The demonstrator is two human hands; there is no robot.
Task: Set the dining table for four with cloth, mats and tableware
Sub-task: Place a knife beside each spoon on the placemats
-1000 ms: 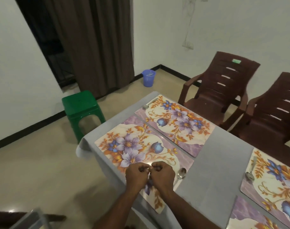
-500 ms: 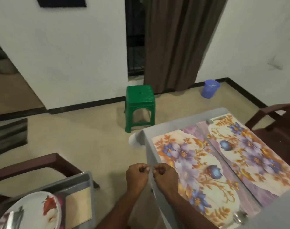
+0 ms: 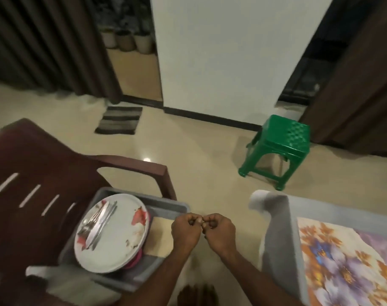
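Nearest, the left hand [image 3: 186, 231] and right hand [image 3: 219, 231] meet knuckle to knuckle over the floor, fingers curled shut; whether they pinch anything I cannot tell. Left of them, cutlery [image 3: 98, 224] lies on a white plate [image 3: 113, 235], long axis running near-left to far-right, inside a grey tray [image 3: 166, 208] on a brown chair [image 3: 44, 168]. Right, a floral mat [image 3: 347, 261] covers the clothed surface [image 3: 278, 239].

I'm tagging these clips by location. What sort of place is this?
Most likely the dining area of a home. A table under a grey cloth carries a floral placemat, a brown plastic armchair holds a tray of plates and cutlery, and curtains hang by a doorway.
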